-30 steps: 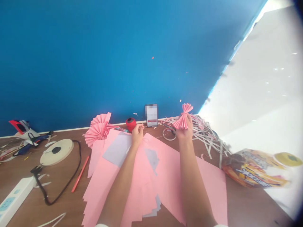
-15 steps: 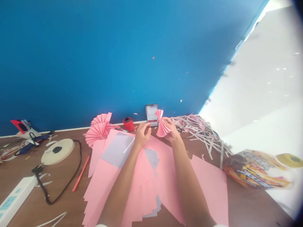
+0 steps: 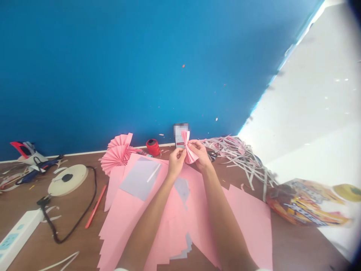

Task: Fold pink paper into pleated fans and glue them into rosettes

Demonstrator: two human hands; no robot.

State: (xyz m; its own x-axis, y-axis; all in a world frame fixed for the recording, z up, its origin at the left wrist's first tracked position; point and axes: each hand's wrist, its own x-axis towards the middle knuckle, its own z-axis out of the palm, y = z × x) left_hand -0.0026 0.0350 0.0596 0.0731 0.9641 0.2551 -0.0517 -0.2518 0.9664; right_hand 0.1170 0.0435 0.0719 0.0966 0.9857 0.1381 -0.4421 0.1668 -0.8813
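Observation:
A pleated pink paper bow point(image 3: 191, 156), pinched narrow at its waist and flared at top and bottom, is held upright between my two hands. My right hand point(image 3: 200, 156) is closed on its right side, thumb and fingers at the waist. Against its left edge, my left hand point(image 3: 177, 161) is in a pinch by the waist; whether a thread is also between those fingertips is too small to tell. Just behind the bow a phone point(image 3: 179, 136) leans on the wall. Pink paper sheets point(image 3: 166, 241) lie spread beneath my forearms.
Pleated pink fans point(image 3: 117, 154) and a red thread spool point(image 3: 153, 148) stand at the wall. Scissors point(image 3: 212, 156) lie beside shredded paper strips point(image 3: 239, 154). A red pen point(image 3: 96, 207), a white round disc point(image 3: 69, 180), a power strip point(image 3: 21, 233) and a snack bag point(image 3: 307, 203) surround the sheets.
My left hand has moved right, from beside the phone to the bow's waist, and its fingers have come together. My right hand has brought the bow slightly left.

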